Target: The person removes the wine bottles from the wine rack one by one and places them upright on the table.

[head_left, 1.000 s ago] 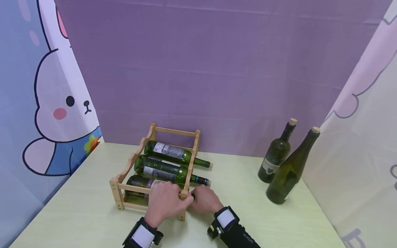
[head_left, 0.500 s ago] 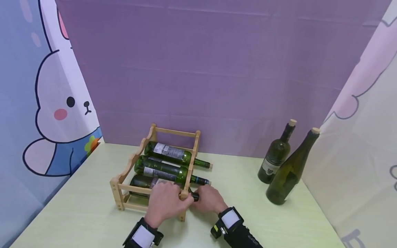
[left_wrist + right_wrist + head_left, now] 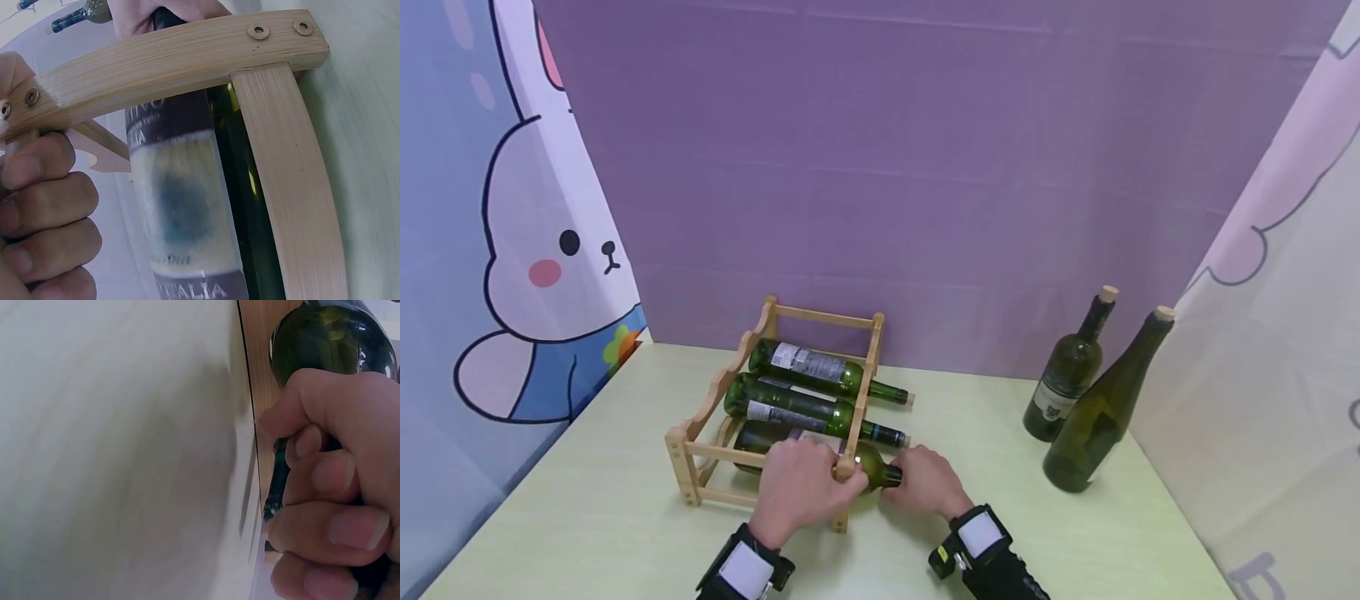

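Note:
My left hand (image 3: 808, 483) grips the near end of a light wooden wine rack (image 3: 715, 454). In the left wrist view its fingers (image 3: 53, 200) curl round the wood at the left. My right hand (image 3: 928, 482) holds the neck of a dark green wine bottle (image 3: 872, 467) that lies in the rack's nearest place. The bottle's shoulder sticks out past the rack's right side, and its label shows between the bars in the left wrist view. From the right wrist, the bottle's rounded shoulder (image 3: 331, 337) shows above curled fingers, which hide most of the neck.
Farther back in the rack lie green corked bottles, one (image 3: 786, 408) in the middle and another (image 3: 820, 367) behind it. Two more corked bottles, a shorter one (image 3: 1067, 383) and a taller one (image 3: 1105, 408), stand at the table's right. A purple cloth (image 3: 925, 183) closes off the back.
My right hand has moved right, drawing the nearest bottle farther out of the rack, so its shoulder now shows beyond the side. My left hand has stayed on the rack.

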A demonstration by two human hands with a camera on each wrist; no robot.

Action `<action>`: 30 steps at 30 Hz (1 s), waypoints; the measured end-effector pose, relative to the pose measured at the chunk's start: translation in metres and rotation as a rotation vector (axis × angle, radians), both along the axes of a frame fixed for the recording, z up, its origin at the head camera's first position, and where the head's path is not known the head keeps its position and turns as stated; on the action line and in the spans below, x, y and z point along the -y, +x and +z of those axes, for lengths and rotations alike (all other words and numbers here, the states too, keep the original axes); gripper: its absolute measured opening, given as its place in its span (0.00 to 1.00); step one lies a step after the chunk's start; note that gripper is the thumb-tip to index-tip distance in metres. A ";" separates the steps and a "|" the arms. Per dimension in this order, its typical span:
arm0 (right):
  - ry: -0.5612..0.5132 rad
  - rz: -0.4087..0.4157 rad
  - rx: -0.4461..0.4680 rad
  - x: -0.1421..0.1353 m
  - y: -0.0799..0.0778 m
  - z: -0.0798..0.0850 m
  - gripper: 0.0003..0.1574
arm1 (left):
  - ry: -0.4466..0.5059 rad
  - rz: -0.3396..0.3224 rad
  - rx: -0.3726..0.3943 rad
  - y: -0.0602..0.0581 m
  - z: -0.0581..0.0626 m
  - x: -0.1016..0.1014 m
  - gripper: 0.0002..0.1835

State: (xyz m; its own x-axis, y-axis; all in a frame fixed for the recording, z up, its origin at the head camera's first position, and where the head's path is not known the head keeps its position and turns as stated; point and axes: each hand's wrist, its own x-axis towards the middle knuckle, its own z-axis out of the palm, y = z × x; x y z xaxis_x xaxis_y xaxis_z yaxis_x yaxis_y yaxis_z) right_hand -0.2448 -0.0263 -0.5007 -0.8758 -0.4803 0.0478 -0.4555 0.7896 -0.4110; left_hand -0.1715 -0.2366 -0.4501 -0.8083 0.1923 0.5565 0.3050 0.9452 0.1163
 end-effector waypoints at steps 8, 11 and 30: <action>-0.005 0.007 -0.008 -0.018 0.002 -0.005 0.24 | 0.012 -0.008 0.011 0.001 -0.001 0.001 0.32; -0.006 -0.003 0.001 -0.023 0.003 -0.005 0.24 | 0.011 -0.005 0.012 0.001 -0.001 0.000 0.33; -0.011 -0.038 0.051 -0.051 0.009 0.003 0.19 | 0.010 -0.005 0.000 0.000 -0.001 -0.001 0.34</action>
State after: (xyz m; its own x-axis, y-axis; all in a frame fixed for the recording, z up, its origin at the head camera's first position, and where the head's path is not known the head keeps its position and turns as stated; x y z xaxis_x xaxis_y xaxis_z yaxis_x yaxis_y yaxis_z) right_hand -0.2356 0.0244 -0.4978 -0.8947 -0.4466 0.0077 -0.4039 0.8014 -0.4413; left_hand -0.1719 -0.2356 -0.4511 -0.8073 0.1906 0.5586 0.3094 0.9426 0.1256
